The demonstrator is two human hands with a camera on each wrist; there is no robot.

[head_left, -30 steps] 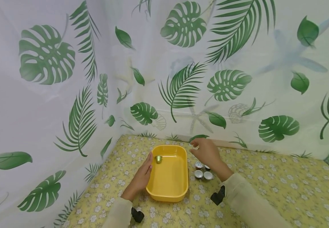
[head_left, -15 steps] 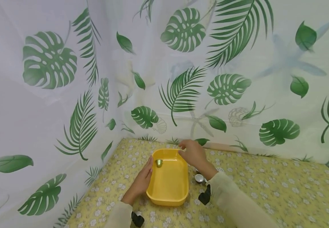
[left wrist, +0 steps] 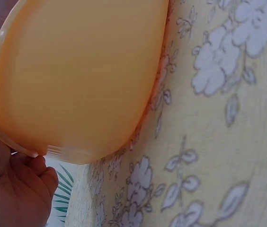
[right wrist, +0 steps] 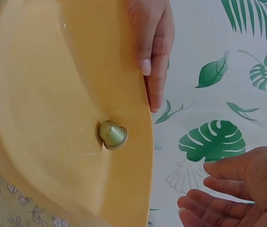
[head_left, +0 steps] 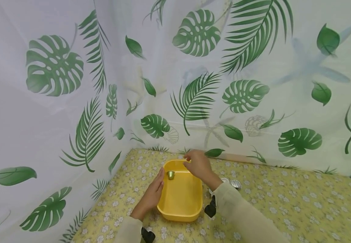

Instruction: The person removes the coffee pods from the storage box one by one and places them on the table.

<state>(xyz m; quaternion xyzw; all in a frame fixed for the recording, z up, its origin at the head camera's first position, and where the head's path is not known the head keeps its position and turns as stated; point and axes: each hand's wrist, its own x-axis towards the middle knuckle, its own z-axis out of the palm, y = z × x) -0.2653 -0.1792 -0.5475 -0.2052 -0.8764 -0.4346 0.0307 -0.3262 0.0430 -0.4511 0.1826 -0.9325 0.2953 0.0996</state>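
A yellow plastic tub (head_left: 180, 192) stands on the flowered cloth. Inside, near its far left corner, lies one green coffee capsule (head_left: 170, 175), tilted on its side in the right wrist view. My left hand (head_left: 152, 192) grips the tub's left rim, thumb and fingers on either side of the wall in the left wrist view. Over the far right corner of the tub hovers my right hand (head_left: 199, 166). Its fingers are loosely bent with nothing between them, as the right wrist view shows.
To the right of the tub, partly behind my right forearm, several capsules with silvery lids (head_left: 235, 184) lie on the yellow flowered cloth (head_left: 272, 202). White sheets with green leaf prints (head_left: 239, 94) hang close behind the tub and to the left.
My right hand has moved left, from above the loose capsules to over the tub's far right corner. The left hand and the green capsule have stayed in place.
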